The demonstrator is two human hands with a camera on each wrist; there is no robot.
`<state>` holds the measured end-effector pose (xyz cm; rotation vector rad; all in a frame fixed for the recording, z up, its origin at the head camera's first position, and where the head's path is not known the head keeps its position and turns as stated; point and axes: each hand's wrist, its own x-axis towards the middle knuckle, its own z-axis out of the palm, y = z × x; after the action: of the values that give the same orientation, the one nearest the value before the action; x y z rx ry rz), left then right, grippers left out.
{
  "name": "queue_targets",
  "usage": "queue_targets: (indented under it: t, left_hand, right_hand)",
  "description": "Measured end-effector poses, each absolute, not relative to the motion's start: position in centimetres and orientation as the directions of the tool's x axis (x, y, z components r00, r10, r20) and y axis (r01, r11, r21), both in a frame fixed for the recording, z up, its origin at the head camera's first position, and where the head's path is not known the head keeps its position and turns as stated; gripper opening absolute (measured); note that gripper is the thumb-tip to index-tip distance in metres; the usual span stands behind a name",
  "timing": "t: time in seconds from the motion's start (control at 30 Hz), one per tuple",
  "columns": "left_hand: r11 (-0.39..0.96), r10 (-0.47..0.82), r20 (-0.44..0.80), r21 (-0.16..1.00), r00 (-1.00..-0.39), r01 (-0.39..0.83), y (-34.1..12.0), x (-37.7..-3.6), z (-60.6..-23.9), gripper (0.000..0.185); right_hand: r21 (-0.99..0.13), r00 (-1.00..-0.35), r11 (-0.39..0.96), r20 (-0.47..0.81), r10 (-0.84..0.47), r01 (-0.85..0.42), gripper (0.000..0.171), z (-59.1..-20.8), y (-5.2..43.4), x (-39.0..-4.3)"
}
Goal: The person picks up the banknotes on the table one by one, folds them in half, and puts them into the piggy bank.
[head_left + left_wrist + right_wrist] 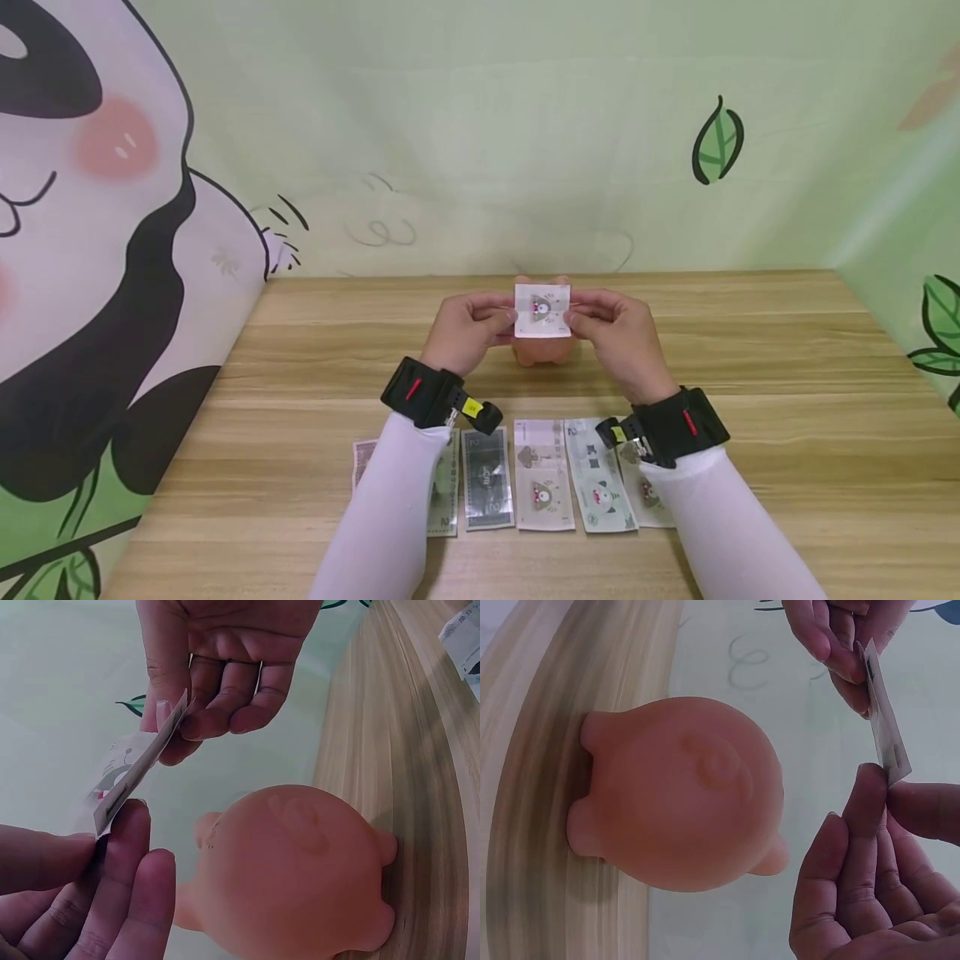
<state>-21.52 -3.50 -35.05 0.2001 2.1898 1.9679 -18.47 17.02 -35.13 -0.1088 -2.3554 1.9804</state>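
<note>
Both hands, left hand [467, 332] and right hand [617, 332], pinch a folded toy banknote [542, 311] by its ends just above the piggy bank [537, 350]; keep it taut and edge-down.

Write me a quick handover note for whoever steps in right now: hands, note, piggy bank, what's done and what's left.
Left hand pinches the left edge of the folded note; right hand pinches its right edge.
The note is held in the air above the orange piggy bank, not touching it.
Done: one note picked up and folded.
Left: it is not yet in the bank; a row of banknotes lies flat on the table near the person.
</note>
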Motion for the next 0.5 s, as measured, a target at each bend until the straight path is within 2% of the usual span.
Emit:
queue_targets:
  t: [0.33, 0.5]
  left_hand:
    - [0.049, 0.249, -0.055, 0.998, -0.967, -0.044, -3.68, -21.51, -35.06, 0.031]
    - [0.037, 0.253, -0.055, 0.998, -0.966, -0.047, -3.72, -21.52, -35.03, 0.027]
  right_hand:
    - [-0.990, -0.997, 0.144, 0.007, 0.077, 0.005, 0.034, -35.47, 17.14, -18.62]
    - [-0.990, -0.998, 0.138, 0.011, 0.064, -0.002, 0.030, -35.49, 17.19, -18.60]
